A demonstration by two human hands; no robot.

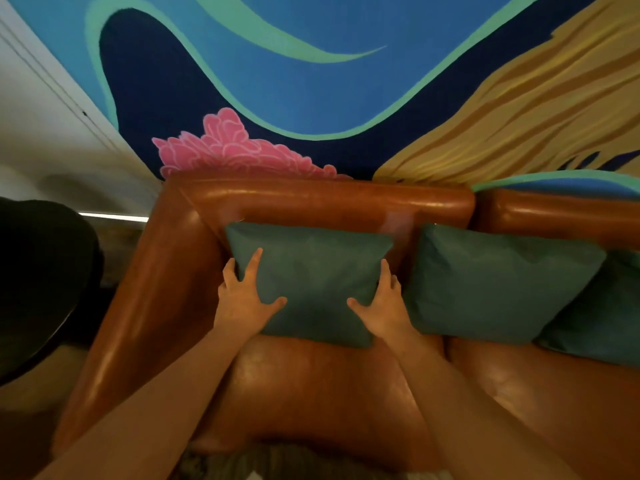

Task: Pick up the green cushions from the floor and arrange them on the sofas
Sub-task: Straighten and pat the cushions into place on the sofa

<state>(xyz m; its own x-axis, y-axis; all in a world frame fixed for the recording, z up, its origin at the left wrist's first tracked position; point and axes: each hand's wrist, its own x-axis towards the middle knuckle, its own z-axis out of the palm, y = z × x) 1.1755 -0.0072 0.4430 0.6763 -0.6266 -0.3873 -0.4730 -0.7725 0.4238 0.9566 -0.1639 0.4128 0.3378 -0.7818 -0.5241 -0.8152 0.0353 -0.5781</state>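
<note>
Your left hand [242, 299] and right hand [384, 301] grip the left cushion [311, 271] on the sofa [311, 393]; two more cushions [498, 282] already placed; floor unseen

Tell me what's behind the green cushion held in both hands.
Behind the held cushion is the brown sofa's backrest, with the painted wall above. The lower backrest is covered by the cushion.

Blue-green mural wall [311, 81], pink flower [228, 147], white wall [41, 133]
</note>
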